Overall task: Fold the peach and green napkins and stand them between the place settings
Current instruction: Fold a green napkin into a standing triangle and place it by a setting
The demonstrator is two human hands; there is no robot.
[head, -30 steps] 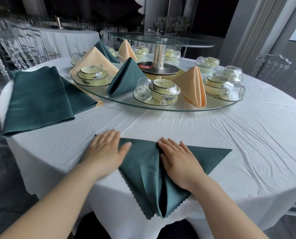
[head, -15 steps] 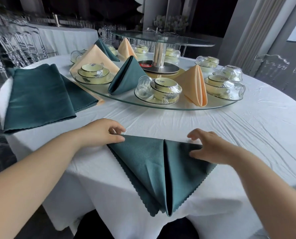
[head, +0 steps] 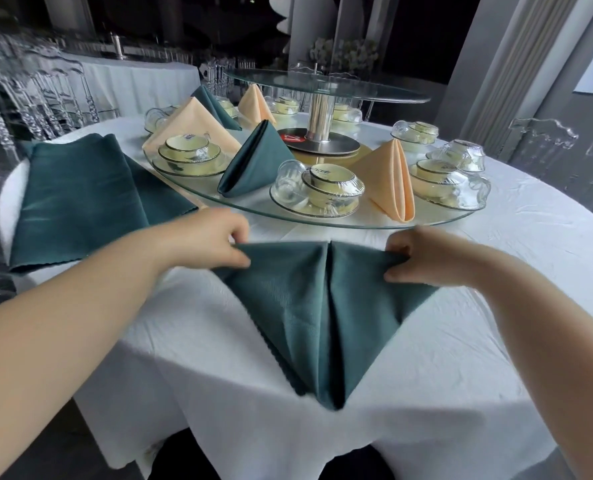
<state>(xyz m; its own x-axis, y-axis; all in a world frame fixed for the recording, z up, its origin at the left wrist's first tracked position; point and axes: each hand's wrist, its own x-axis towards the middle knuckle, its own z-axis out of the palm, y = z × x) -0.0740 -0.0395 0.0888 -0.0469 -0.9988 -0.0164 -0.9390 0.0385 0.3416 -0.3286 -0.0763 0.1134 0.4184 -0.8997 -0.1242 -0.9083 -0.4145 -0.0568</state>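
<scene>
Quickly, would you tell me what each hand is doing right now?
Left hand: pinching the left corner of the green napkin.
Right hand: pinching its right corner.

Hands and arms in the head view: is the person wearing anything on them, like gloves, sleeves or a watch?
No, nothing. The left hand and right hand have no gloves on, and I can see no rings. The left forearm and right forearm are uncovered too, with no sleeve, watch or bracelet showing all the way to the picture's edge.
</scene>
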